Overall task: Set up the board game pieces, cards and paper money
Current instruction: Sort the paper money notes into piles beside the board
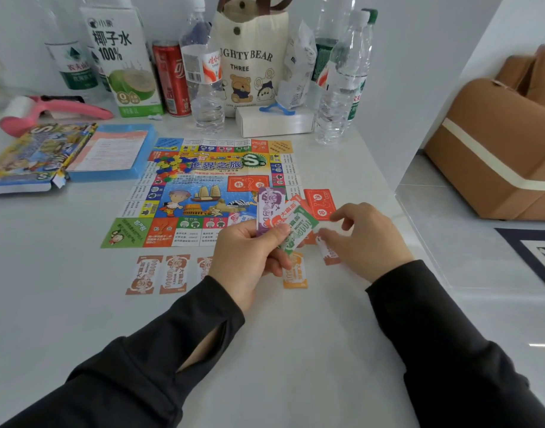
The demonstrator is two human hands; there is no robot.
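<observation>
The blue box tray (143, 169) holds a printed sheet (110, 151) (pieces (170, 167) lie heaped on the board (203, 193)). The left hand (249, 251) pinches fanned paper money (280, 217) over the board's corner; the right hand (366, 236), fingers curled, pinches one brown note (330, 253) on the table (295, 335).

Far beyond the left hand (246, 257), a white carton (123, 57) reads "椰子水 100%". A cream tote bag (249, 63), straight beyond both hands, shows "IGHTY BEAR THREE", with its first letter hidden. The game board (203, 186) just beyond the left hand carries the title "世界之旅" and a large green "S". An orange card (320, 203) just beyond the right hand (366, 236) reads "机会". The fanned notes (299, 230) held in the left hand show "大富翁" and "MONEY".
</observation>
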